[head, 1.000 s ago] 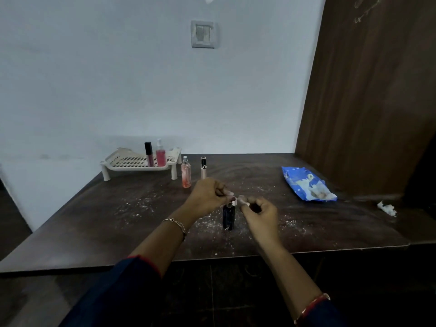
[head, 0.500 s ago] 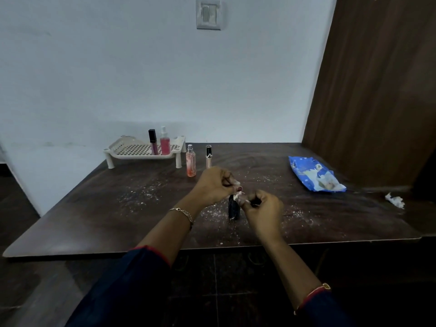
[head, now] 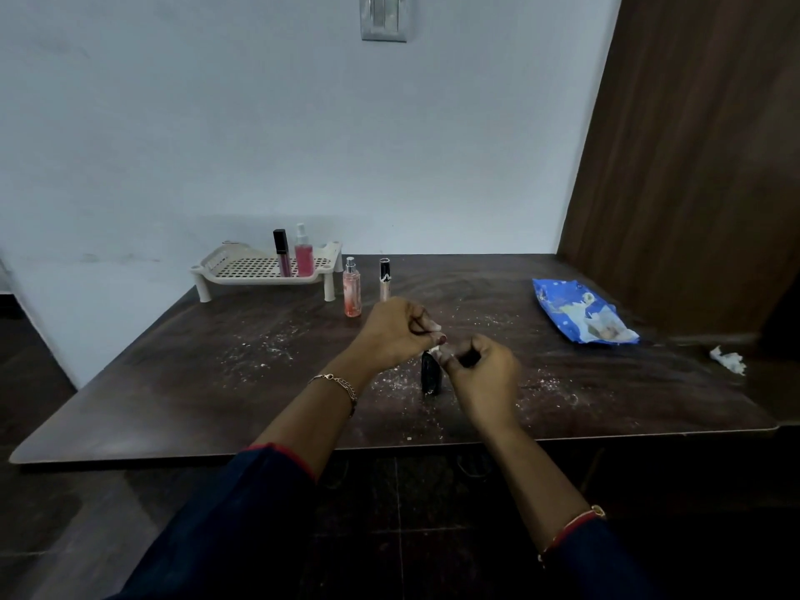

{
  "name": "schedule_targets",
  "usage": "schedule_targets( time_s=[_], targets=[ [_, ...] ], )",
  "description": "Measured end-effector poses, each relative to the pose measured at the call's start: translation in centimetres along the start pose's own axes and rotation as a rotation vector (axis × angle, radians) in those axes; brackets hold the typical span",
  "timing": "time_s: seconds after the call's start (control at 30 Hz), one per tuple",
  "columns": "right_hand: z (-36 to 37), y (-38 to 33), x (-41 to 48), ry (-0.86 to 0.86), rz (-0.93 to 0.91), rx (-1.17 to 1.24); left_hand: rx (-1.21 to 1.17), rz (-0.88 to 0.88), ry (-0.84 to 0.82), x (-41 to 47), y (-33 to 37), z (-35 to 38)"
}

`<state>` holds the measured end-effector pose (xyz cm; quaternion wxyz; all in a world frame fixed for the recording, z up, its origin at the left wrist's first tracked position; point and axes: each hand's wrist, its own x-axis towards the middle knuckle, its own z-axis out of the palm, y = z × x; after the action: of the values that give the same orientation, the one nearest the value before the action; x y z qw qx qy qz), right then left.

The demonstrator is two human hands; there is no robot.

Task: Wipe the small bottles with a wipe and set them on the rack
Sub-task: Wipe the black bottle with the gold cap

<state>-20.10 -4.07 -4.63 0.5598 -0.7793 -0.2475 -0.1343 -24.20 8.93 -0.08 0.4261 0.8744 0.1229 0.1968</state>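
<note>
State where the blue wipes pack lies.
In the head view, the wipes pack lies on the table's right side, near the wooden panel, with a crumpled scrap further right.

Wall switch (head: 383, 17), brown door (head: 692, 166), speckled table (head: 173, 383).

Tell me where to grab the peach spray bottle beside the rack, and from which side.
Grip the peach spray bottle round its straight body, below the narrow sprayer top. Come from the near side: it stands upright with a leg of the rack close on its left and a slim tube on its right, so the front looks freest.
</note>
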Motion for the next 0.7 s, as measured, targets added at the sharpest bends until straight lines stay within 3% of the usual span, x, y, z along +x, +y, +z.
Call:
schedule_targets(
  time_s=[0.13,0.3,0.53,0.7],
  targets=[
    [0.2,0.4,-0.2,-0.004,-0.008,-0.033,-0.034,-0.004,-0.019,-0.1,-0.1,-0.1],
    [0.2,1.6,-1.0,-0.099,-0.022,-0.244,0.041,0.01,-0.049,0.0,0.3,-0.3],
    [-0.5,-0.1,0.8,-0.066,-0.055,-0.066,0.034,0.023,-0.019,0.1,0.3,-0.4],
    [0.1,2.1,-0.5,-0.155,0.054,-0.076,-0.01,0.014,-0.009,0.3,-0.3,-0.2]
  ],
)
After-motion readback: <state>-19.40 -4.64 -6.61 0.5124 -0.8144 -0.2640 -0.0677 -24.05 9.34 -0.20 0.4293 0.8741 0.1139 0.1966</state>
